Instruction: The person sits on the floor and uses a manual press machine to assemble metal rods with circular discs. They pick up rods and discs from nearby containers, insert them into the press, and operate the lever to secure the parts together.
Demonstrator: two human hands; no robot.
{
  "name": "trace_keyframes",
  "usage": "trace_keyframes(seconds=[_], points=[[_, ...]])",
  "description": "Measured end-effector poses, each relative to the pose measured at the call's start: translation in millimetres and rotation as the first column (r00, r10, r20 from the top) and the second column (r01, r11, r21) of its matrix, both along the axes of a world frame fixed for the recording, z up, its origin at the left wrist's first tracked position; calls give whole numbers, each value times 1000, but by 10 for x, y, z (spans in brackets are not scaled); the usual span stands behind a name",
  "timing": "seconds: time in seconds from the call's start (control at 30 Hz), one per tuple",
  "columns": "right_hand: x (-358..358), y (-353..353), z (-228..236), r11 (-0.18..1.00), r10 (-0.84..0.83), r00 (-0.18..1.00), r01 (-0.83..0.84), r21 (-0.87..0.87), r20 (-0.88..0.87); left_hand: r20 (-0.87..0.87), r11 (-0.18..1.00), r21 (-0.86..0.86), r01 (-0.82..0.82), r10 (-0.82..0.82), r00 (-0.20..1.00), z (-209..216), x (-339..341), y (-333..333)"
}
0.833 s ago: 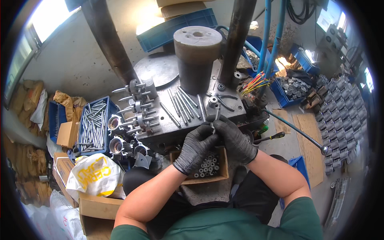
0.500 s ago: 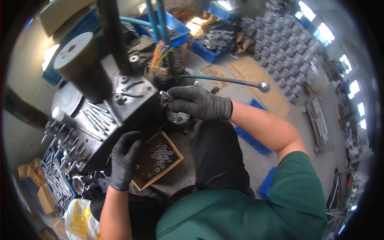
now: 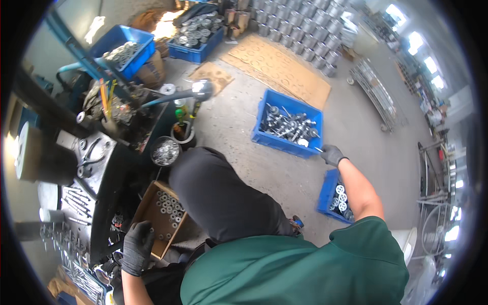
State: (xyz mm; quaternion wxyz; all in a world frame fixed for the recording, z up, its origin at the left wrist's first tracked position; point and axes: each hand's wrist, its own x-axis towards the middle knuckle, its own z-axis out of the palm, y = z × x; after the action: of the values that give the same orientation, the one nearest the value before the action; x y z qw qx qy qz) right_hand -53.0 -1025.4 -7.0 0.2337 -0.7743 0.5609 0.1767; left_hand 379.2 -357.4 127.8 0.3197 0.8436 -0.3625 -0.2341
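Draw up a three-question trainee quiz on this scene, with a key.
1. True or false: the left hand wears a dark glove.
2. The right hand is nearest to: A) the stacked cylinders; B) the blue bin of shafted metal parts; C) the pliers.
3. Fill in: the brown box near the left hand holds small pieces shaped like ____.

Key: 1. True; 2. B; 3. rings.
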Motion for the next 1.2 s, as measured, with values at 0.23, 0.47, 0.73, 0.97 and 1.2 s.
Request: trace_keyframes(seconds=[0.23,0.47,0.73,0.97,1.2], points=[[-2429,224,115,944,-297,951,280,-173,-82,126,971,167,172,-193,973,-354,-26,-141],[-3285,989,219,932,-336,875,257,-255,-347,42,941,237,242,-258,965,-742,108,-226],[-3729,1131,532,741,-632,746,503,-446,-210,-35,976,158,153,-149,988,-1177,364,-19],[-4092,1150,420,839,-544,723,464,-285,-425,-39,963,214,166,-161,986,-1166,381,23],[-3979,1108,130,875,-483,777,422,-236,-403,-92,972,203,119,-102,991,-1357,513,290]])
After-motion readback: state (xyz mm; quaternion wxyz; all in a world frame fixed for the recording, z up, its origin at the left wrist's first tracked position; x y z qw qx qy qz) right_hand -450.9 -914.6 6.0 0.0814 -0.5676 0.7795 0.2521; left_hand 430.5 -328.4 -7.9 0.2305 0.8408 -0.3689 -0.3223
